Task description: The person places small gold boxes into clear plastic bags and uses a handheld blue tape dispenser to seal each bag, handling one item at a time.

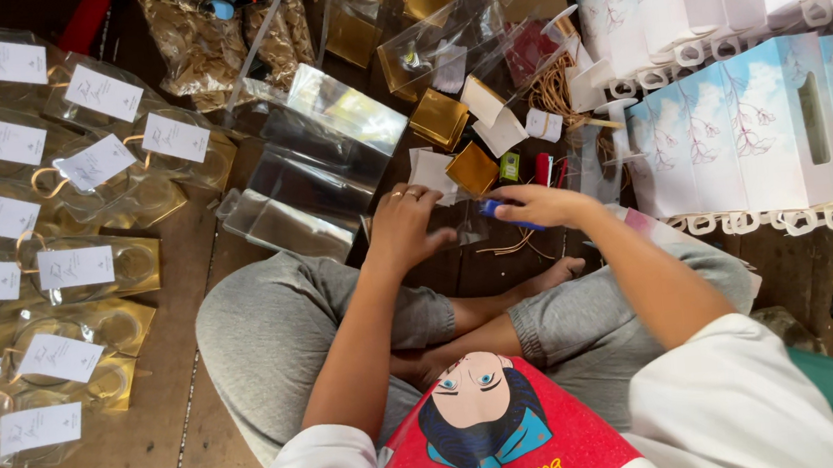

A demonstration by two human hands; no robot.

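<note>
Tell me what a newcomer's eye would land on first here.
First, the rows of clear bags with white cards, spread over the wooden floor at the left. Next, the white boxes with a blue sky and branch print, stacked at the upper right. Between them, the left hand rests on a clear bag, and the right hand holds a small blue tool beside scattered gold cards.

A floor of dark wooden planks [155,458] is seen beneath everything. On its left side, clear packets with white cards and gold bases [68,269] are laid out in rows. Empty clear bags [316,173] are piled near the middle, just beside small gold card pieces [441,116] and white tags [486,107]. To the right, pale blue and white boxes [778,122] are stood close together in rows.
</note>
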